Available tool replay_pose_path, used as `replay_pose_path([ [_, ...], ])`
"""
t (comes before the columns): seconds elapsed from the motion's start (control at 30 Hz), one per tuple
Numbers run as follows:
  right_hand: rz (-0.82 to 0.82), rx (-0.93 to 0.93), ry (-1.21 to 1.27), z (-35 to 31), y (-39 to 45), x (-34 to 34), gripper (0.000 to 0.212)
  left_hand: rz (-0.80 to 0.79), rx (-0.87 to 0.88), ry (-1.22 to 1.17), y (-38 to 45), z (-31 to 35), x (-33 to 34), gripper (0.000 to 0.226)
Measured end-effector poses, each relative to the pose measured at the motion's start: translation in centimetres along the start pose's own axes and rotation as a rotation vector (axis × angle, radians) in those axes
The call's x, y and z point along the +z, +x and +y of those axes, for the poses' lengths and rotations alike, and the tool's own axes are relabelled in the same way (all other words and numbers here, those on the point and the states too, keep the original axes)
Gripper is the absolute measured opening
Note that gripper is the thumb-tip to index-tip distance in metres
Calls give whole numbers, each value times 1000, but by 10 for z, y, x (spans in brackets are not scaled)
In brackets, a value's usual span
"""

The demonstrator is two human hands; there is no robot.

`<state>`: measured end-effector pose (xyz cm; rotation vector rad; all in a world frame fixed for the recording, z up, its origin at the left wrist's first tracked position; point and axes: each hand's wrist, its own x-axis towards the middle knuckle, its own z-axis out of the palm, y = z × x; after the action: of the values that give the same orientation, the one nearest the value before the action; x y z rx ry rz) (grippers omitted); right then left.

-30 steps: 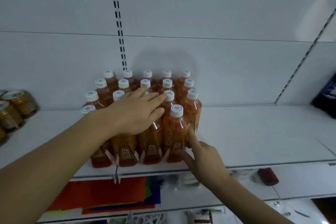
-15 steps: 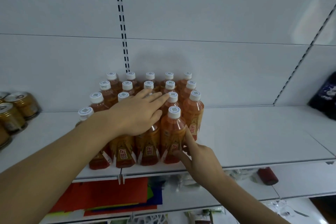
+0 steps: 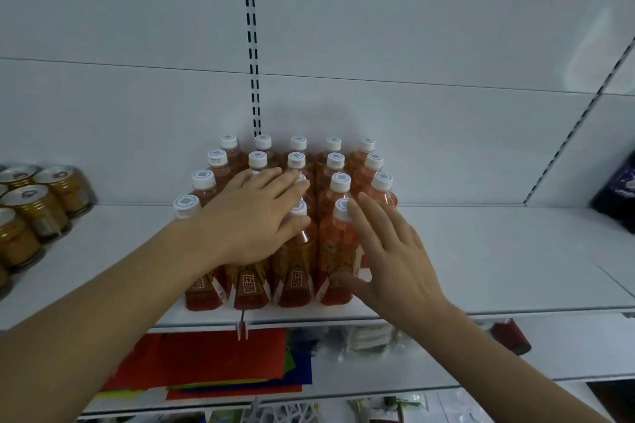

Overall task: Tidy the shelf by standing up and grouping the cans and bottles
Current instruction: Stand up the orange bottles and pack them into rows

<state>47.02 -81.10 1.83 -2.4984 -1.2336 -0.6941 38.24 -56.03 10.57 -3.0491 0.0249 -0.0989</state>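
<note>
Squaring up a block of orange drink bottles [image 3: 295, 271], all upright with white caps, packed in rows from the front edge of the shelf [image 3: 481, 251] to its back wall, near the middle of its width. Left hand [image 3: 254, 216] laid flat over the caps of the front rows, fingers [image 3: 292, 182] straight and together, pressing down or steadying rather than gripping. Right hand [image 3: 395, 251] spread against the right flank of the block, fingers straight, forefinger tip up beside the cap of the front-right bottle [image 3: 338, 251], thumb low across its label; whether the palm actually bears on the bottle or only stands just beside it, hard to tell from this angle. Gold cans [image 3: 37, 209] grouped upright at the left end of the shelf, well apart from the bottles. Red and blue sheets and other blurred goods on the shelf below.

Judged step: final closing-up of the bottle group, standing already done. Next move probably a light inward nudge on the right column, with the left hand holding the tops so nothing tips off the front edge, then both hands lifted clear.
</note>
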Motion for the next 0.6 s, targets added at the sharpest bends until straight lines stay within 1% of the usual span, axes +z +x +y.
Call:
replay_pose_path([
  [0.1, -67, 5, -37, -3, 3, -1, 120, 11, -12, -1, 2, -2, 4, 91],
  [0.2, -58, 8, -28, -1, 3, -1, 119, 13, -17, -81, 0, -3, 0, 93],
  [0.27, -61, 0, -32, -1, 5, -3, 117, 44, -35, -114, -6, -7, -4, 91],
  [0.33, -51, -16, -46, -3, 9, -7, 113, 89, -63, -73, -14, -16, -6, 90],
  [0.47, -26, -94, -55, -21, 28, -15, 96, 144, -172, -36, -36, -41, -8, 89],
  [0.53, -63, -116, -74, -36, 38, -17, 92, 169, -226, -44, -48, -51, -6, 90],
  [0.6, -105, -134, -109, -48, 48, -16, 91, 189, -295, -112, -57, -63, -2, 92],
])
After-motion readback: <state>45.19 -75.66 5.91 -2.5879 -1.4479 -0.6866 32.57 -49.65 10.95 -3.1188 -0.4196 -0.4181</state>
